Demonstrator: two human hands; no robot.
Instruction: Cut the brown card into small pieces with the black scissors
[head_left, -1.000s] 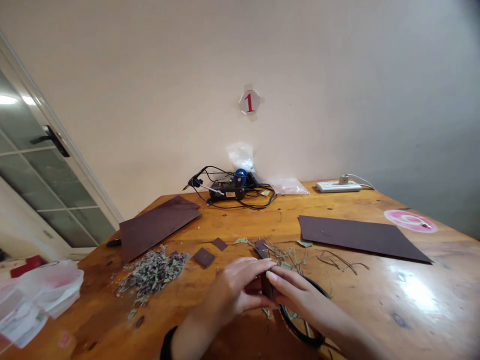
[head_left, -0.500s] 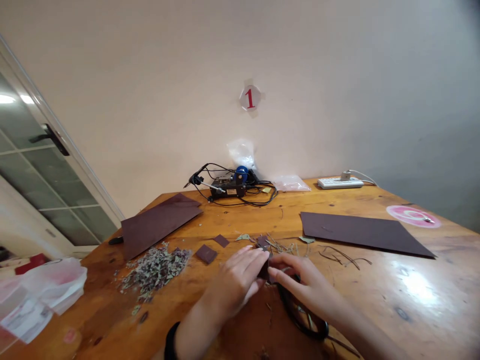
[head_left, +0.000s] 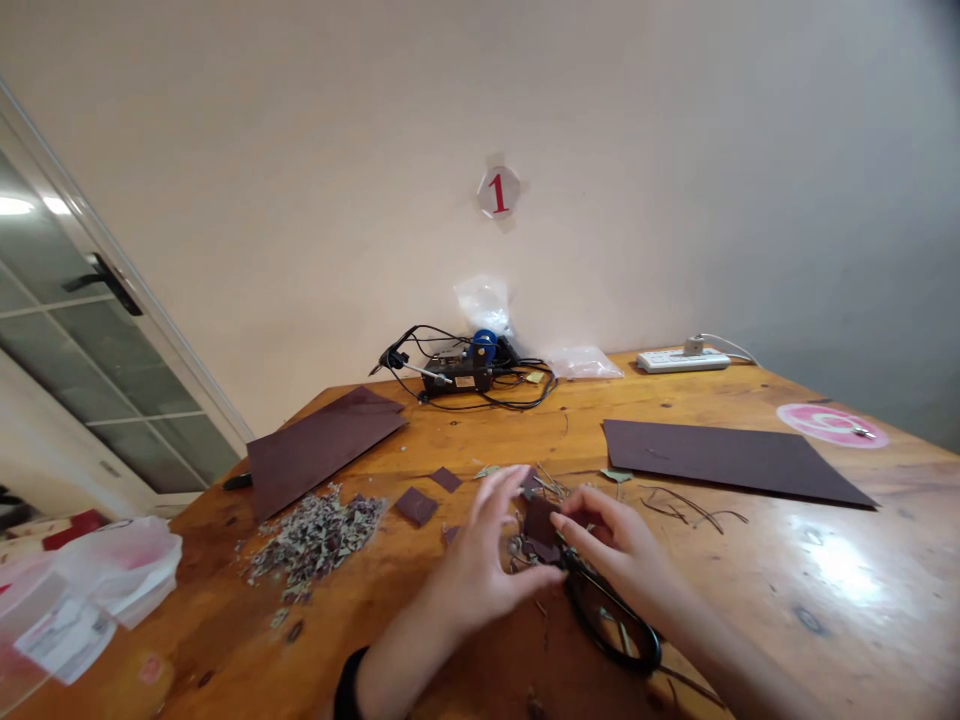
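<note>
My left hand (head_left: 474, 565) is open, thumb and fingers spread around the left side of a small dark brown square piece (head_left: 540, 528). The fingers of my right hand (head_left: 626, 545) are closed on the right edge of that piece. Beneath the right hand lies a pair of black-handled scissors (head_left: 651, 655), its blades mostly hidden. Several dry stems (head_left: 551, 485) and leaf bits lie around the piece. Left of the hands are more brown squares (head_left: 416, 506) and a pile of dried crushed leaves (head_left: 319, 540).
Large dark brown sheets lie at the left (head_left: 322, 450) and right (head_left: 720, 460) of the wooden table. Farther back are a black device with cables (head_left: 457, 378), a plastic bag (head_left: 585, 362) and a power strip (head_left: 682, 360). White plastic bags (head_left: 112, 575) sit at the left edge.
My left hand has opened and drawn back to the left off the brown piece, which now shows more. The right hand has shifted slightly right and stays on the piece.
</note>
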